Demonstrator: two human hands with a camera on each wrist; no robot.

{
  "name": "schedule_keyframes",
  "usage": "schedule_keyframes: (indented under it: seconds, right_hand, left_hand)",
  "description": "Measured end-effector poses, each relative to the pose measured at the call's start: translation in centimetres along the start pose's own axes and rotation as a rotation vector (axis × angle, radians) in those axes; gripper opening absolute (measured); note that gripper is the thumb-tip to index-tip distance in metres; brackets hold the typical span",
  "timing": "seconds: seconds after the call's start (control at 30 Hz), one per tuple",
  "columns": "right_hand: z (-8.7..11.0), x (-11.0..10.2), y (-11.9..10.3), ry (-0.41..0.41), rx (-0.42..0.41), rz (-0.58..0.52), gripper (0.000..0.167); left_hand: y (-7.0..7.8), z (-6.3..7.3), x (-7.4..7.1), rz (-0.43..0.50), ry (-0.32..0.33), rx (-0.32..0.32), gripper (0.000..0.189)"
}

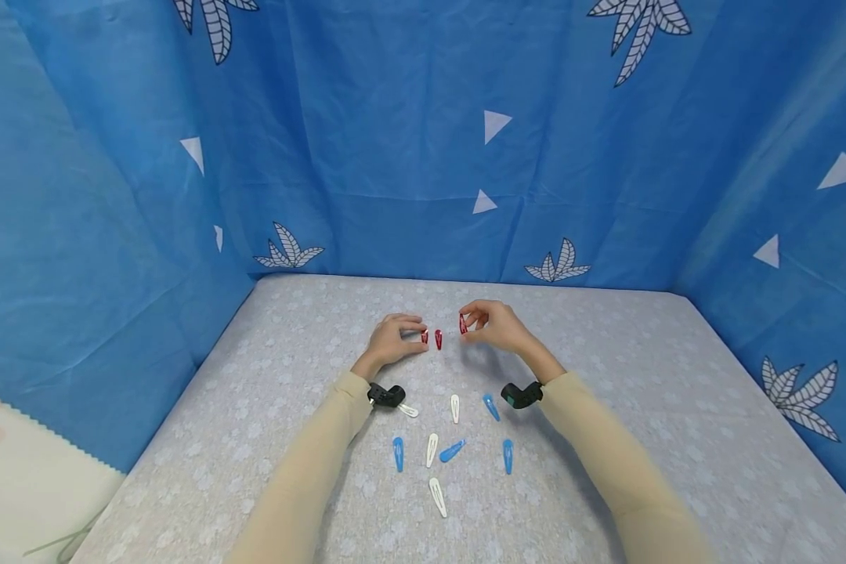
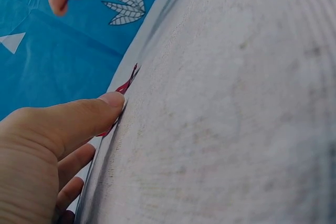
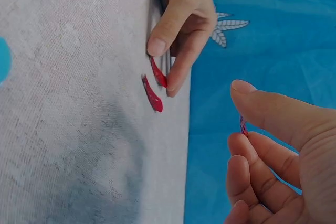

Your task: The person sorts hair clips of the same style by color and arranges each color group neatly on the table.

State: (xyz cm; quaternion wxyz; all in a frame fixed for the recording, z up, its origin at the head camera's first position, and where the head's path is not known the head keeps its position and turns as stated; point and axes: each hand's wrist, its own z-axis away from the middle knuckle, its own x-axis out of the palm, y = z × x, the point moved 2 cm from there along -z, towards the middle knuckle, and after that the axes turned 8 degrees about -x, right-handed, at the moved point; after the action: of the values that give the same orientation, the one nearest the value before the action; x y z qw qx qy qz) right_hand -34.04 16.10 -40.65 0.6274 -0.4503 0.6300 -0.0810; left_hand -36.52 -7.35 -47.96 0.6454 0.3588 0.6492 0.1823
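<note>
On the far part of the table, my left hand (image 1: 392, 341) pinches a red snap hair clip (image 1: 424, 337) by its two ends, thumb at the near end. Just right of it lies a second red hair clip (image 1: 439, 339), untouched; the right wrist view shows this red clip (image 3: 153, 94) flat on the cloth, side by side with the left hand's one. My right hand (image 1: 497, 325) holds a third red hair clip (image 1: 463, 323) between thumb and fingertips, raised above the table. In the right wrist view, that clip (image 3: 243, 125) appears edge-on, mostly covered by the fingers.
Nearer to me, white hair clips (image 1: 454, 409) and blue hair clips (image 1: 508, 457) lie scattered between the forearms. One white clip (image 1: 409, 410) is partly hidden under the left wrist camera (image 1: 388, 395). A blue curtain (image 1: 409, 157) hangs behind the patterned tablecloth (image 1: 310, 313).
</note>
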Motion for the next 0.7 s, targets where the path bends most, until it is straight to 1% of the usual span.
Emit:
schedule_keyframes:
  seconds: [0.27,0.47,0.7]
  right_hand:
    - [-1.8,1.6,1.3,-0.045,0.064,-0.032,0.052]
    - [-2.4,2.6,2.1,-0.095,0.111,-0.021,0.045]
    - [-3.0,3.5,2.9,-0.117,0.143,-0.006,0.043]
  left_hand:
    - [0.2,0.1,-0.1,0.010,0.000,-0.003,0.046]
    - [0.1,0.2,-0.2,0.017,-0.005,-0.002,0.045]
    - [0.0,0.2,-0.2,0.023,-0.003,0.003,0.046]
